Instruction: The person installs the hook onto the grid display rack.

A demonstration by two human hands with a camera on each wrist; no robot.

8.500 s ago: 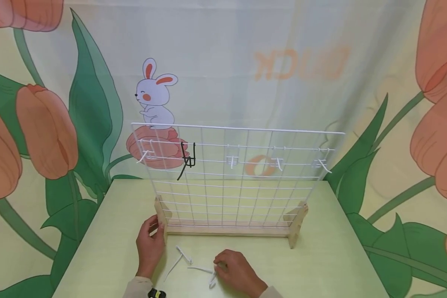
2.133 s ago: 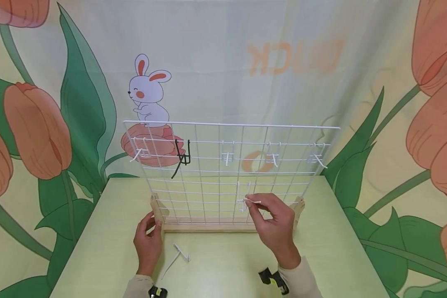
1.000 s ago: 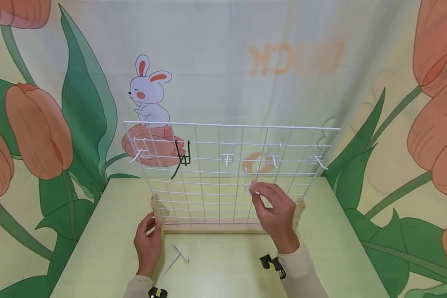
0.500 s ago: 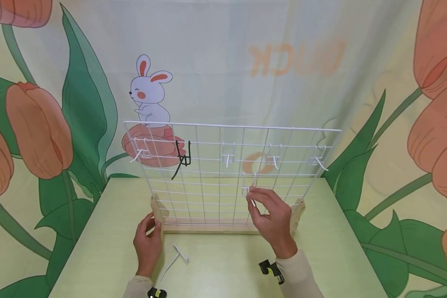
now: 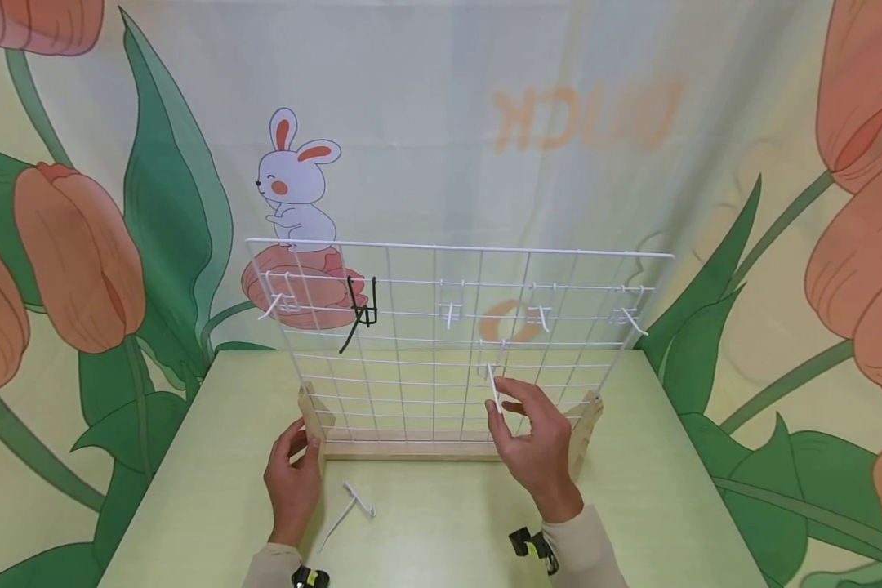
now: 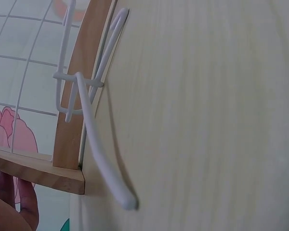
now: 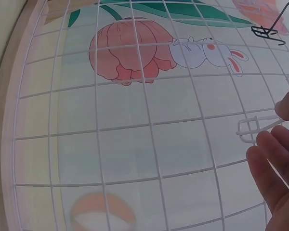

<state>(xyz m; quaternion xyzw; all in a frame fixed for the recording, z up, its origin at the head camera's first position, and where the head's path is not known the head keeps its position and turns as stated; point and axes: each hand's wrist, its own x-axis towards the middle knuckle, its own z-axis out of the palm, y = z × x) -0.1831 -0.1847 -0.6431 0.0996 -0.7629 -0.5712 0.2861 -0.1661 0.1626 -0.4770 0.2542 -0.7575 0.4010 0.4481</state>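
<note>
My right hand [image 5: 535, 437] pinches the prong of a white wire hook [image 5: 493, 385] between thumb and fingers. The hook's two upper arms stand up against a lower row of the white wire grid [image 5: 456, 247]. In the right wrist view this hook [image 7: 249, 127] overlaps the grid wires, its prong pointing back to the fingers. My left hand [image 5: 292, 482] holds the left wooden foot [image 5: 311, 404] of the grid's stand. On the table, close to that hand, lies another white hook [image 5: 358, 500], large in the left wrist view.
Along the upper part of the grid hang a black hook [image 5: 370, 314] and several white ones, such as a white hook [image 5: 450, 313] near the middle. A wooden bar [image 5: 412, 451] joins the stand's feet on the pale table [image 5: 661, 490]. A printed curtain hangs behind.
The right hand has lifted a white hook from the table to the grid. Lately its fingers have shifted lower on the prong, which now points downward. The left hand has kept its place.
</note>
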